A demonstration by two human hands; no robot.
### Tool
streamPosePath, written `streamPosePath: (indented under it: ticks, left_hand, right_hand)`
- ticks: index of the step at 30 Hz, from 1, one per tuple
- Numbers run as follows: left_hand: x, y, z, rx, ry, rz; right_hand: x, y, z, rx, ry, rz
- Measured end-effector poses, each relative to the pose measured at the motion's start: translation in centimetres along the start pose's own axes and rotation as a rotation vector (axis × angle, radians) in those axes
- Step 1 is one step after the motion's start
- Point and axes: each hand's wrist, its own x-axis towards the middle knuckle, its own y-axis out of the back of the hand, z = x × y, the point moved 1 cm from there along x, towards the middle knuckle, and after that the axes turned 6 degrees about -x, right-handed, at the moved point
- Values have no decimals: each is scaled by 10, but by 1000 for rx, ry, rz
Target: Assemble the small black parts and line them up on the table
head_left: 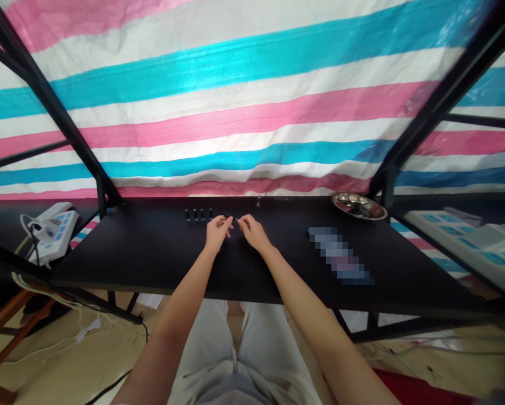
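Note:
Over the back middle of the black table [151, 247], my left hand [218, 232] pinches a small dark stick-like piece [227, 216]. Its full shape is hidden by the fingers. Close beside it, my right hand [252, 230] is closed, thumb and fingertips together at the right end of that piece. Whatever sits in the right fingertips is too small to make out. To the left of my hands, several short black cylinders with lighter ends [195, 215] stand in a row. Behind my right hand are some tiny pale pieces [258, 200].
More tiny pieces [283, 199] lie in a row near the back edge. A shiny metal dish [359, 207] stands at the back right, with a blurred-out flat object [340, 256] before it. Power strips [62, 232] lie left; black frame bars [45, 107] slant up both sides.

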Motion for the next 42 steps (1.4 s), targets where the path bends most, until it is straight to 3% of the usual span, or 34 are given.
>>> streamPosePath:
  ticks: [5, 10, 15, 22, 28, 31, 36, 42]
  left_hand:
    - [0, 1, -2, 54, -9, 29]
    - [-4, 2, -3, 193, -123, 55]
    - [-4, 3, -5, 283, -168, 122]
    - [-6, 2, -3, 409, -206, 95]
    - [-7, 0, -4, 511, -194, 59]
    - [-7, -1, -7, 532, -169, 87]
    - [5, -12, -18, 489, -98, 32]
    - [39, -40, -31, 632, -74, -55]
  right_hand:
    - [1, -5, 1, 60, 83, -60]
    - [2, -7, 5, -59, 137, -55]
    - [3, -7, 13, -202, 49, -31]
    - [6, -3, 20, -239, -63, 111]
    - [13, 14, 44, -195, -314, 295]
    - [18, 25, 57, -185, -369, 335]
    - [31, 37, 69, -218, -387, 253]
    - [55, 32, 77, -266, -384, 117]
